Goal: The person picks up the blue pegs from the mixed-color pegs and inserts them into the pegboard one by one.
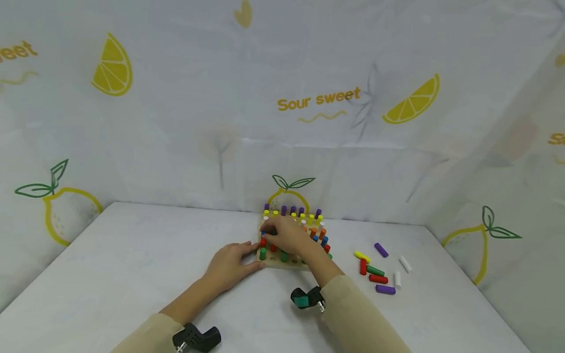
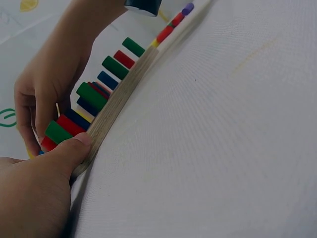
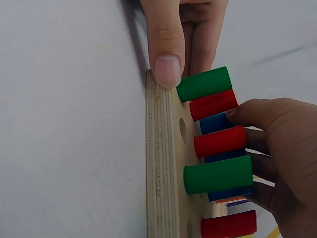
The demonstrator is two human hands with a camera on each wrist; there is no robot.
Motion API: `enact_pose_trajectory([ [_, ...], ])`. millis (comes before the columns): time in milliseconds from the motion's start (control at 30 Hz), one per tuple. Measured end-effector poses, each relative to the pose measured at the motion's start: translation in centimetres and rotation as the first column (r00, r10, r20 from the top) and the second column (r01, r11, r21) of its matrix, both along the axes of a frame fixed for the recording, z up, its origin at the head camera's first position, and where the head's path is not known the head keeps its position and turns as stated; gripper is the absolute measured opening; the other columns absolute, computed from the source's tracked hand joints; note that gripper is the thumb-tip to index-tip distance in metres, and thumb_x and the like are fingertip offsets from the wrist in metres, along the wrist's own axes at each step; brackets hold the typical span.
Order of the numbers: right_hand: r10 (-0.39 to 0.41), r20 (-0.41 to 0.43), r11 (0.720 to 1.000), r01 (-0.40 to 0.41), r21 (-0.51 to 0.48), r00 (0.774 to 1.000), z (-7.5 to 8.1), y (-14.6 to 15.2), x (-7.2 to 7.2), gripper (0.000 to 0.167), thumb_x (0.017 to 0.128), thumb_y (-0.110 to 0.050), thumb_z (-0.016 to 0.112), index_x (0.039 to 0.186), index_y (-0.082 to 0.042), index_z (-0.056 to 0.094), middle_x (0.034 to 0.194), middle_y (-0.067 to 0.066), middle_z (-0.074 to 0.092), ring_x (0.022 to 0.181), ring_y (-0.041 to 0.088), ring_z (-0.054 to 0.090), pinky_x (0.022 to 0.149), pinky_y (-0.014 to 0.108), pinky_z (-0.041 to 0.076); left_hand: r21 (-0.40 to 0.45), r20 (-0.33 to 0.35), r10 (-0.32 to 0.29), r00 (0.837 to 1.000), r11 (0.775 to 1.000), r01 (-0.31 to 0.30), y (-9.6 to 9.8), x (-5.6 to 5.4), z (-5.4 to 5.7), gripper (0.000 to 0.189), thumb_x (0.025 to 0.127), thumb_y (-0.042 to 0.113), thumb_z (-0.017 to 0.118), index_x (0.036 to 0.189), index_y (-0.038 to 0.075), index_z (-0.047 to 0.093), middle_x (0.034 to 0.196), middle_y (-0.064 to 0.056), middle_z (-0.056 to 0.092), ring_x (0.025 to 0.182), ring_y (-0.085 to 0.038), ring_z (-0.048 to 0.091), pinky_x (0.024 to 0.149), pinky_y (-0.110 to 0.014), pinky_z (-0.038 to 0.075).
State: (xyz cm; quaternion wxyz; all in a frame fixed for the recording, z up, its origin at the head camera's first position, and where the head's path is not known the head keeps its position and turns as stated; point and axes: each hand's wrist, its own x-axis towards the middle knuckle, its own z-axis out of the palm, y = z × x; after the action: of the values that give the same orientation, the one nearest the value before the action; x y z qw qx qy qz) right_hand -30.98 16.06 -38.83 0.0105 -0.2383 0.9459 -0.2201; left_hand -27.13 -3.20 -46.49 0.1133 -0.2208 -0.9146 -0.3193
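Observation:
A wooden pegboard (image 1: 279,264) bears rows of coloured pegs: purple at the back, then yellow, white, orange, blue, red and green. My right hand (image 1: 287,236) reaches over its left side and pinches a blue peg (image 3: 214,124) standing behind a red peg (image 3: 214,104) in the left column. My left hand (image 1: 227,266) rests against the board's near left corner, its thumb pressed on the front edge beside a green peg (image 3: 204,84). Several pegs in the board's middle are hidden by the right hand. Some front-row holes (image 3: 183,130) hold no peg.
Loose pegs lie on the white table (image 1: 132,274) right of the board, among them a yellow peg (image 1: 362,256), a green peg (image 1: 375,270), purple pegs (image 1: 381,250) and white pegs (image 1: 405,264). A lemon-patterned cloth (image 1: 176,122) hangs behind the table.

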Motion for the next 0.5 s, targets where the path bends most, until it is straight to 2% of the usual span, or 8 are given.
enact_pose_trajectory([
  [233, 0.045, -0.045, 0.994, -0.040, 0.099, 0.998, 1.0, 0.6, 0.5, 0.022, 0.098, -0.025, 0.068, 0.116, -0.016, 0.074, 0.107, -0.001, 0.077, 0.092, 0.010, 0.066, 0.091, 0.034, 0.059, -0.014, -0.012, 0.000, 1.000, 1.000, 0.000, 0.3, 0.0, 0.0, 0.057, 0.086, 0.050, 0.077, 0.130, 0.014, 0.070, 0.128, -0.012, 0.071, 0.120, -0.032, 0.068, 0.102, -0.051, 0.055],
  [400, 0.068, -0.036, 0.993, -0.064, 0.103, 0.997, 2.6, 1.8, 1.6, 0.024, 0.098, -0.021, 0.067, 0.118, -0.011, 0.074, 0.107, 0.001, 0.076, 0.092, 0.013, 0.068, 0.087, 0.035, 0.061, -0.006, 0.031, -0.011, 0.999, 1.000, 0.011, 0.6, 0.0, 0.5, 0.056, 0.087, 0.047, 0.076, 0.131, 0.013, 0.069, 0.130, -0.013, 0.070, 0.122, -0.033, 0.066, 0.104, -0.052, 0.054],
  [500, 0.071, -0.067, 0.987, -0.060, 0.149, 0.995, 3.7, 3.0, 2.2, 0.022, 0.098, -0.021, 0.067, 0.117, -0.011, 0.074, 0.108, 0.001, 0.076, 0.097, 0.016, 0.071, 0.085, 0.035, 0.061, -0.003, 0.068, -0.029, 0.997, 1.000, 0.029, 0.8, -0.2, 0.9, 0.057, 0.089, 0.046, 0.075, 0.134, 0.012, 0.067, 0.134, -0.014, 0.068, 0.126, -0.033, 0.064, 0.106, -0.052, 0.052],
])
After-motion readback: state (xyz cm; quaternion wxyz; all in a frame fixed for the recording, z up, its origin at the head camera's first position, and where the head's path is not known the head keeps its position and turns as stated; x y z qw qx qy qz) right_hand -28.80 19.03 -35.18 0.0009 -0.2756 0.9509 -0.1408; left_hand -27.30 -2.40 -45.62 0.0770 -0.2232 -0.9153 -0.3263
